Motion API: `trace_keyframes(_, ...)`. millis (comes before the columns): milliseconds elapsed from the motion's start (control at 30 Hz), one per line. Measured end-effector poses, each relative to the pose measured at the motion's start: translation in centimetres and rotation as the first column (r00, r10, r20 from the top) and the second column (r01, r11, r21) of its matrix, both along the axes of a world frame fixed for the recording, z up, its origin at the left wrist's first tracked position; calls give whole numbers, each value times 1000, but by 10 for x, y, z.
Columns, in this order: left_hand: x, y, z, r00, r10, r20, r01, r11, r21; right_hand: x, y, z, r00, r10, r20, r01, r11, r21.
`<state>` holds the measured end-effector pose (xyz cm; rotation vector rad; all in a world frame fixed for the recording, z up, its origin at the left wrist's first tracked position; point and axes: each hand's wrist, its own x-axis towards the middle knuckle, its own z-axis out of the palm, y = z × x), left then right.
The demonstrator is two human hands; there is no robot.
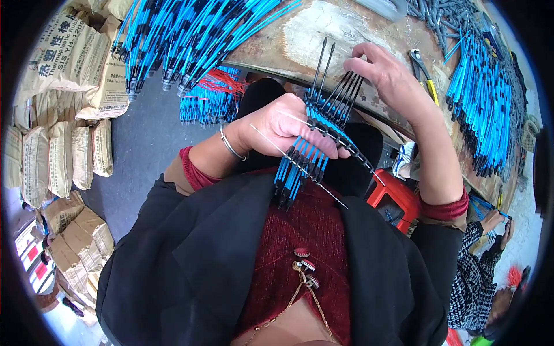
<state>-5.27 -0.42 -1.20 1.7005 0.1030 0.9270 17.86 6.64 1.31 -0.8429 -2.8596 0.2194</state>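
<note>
Many blue rods [482, 109] around hands [340, 109]

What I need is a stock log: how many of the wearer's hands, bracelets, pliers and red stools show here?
Wearer's hands: 2, left hand and right hand, both gripping the tools
Bracelet: 1
Pliers: 1
Red stool: 1
Total: 5
</note>
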Motion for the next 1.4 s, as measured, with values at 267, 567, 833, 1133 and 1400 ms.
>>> trace_keyframes(267, -1, 3, -2, 998, -57, 0, 57, 996, -68, -6, 8, -1, 1000, 19, -12, -19, 999, 45)
trace_keyframes(567, 1, 7, -3, 998, -38, 46, 39, 999, -26, -6, 11, -3, 1000, 28, -3, -28, 999, 28)
trace_keyframes(833, -2, 4, -7, 993, -115, 12, 115, 983, -143, -9, 11, -5, 999, 47, -21, -46, 998, 40)
trace_keyframes(1133, -6, 10, -2, 999, -10, -41, 14, 996, 83, -19, 21, -8, 992, 122, -24, -120, 991, 65)
trace_keyframes(1400, -1, 13, 4, 987, -36, 156, 78, 960, -267, -34, 13, 3, 986, -28, 166, -31, 940, 341)
